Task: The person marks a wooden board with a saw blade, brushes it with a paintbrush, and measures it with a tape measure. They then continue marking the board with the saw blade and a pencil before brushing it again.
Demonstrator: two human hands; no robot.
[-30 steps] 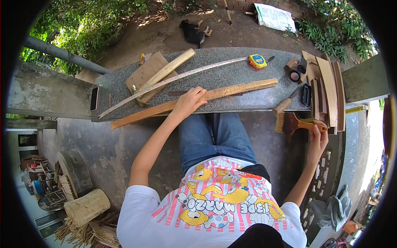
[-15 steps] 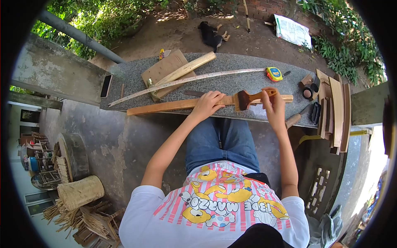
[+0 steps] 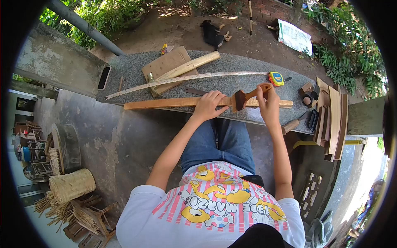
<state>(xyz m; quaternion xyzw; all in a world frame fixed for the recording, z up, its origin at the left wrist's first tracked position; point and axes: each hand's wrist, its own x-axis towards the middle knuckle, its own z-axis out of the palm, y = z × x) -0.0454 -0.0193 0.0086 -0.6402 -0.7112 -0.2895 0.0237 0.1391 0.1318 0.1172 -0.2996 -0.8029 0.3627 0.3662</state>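
Sack [image 3: 294, 37] beyond stone slab [image 3: 244, 84]; left hand [image 3: 208, 106] clasping wooden strip [image 3: 161, 103], right hand [image 3: 269, 103] closed on brush [image 3: 239, 101].

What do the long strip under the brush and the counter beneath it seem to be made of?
The long strip looks like bare, unvarnished wood, judging by its tan colour and matte face. The counter appears to be granite or a similar speckled stone, fairly smooth, going by its fine grey mottling.

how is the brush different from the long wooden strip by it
The brush is short with a broad head; the wooden strip is long and narrow. The brush is gripped in the right hand; the strip lies on the bench under the left hand. Both look brownish.
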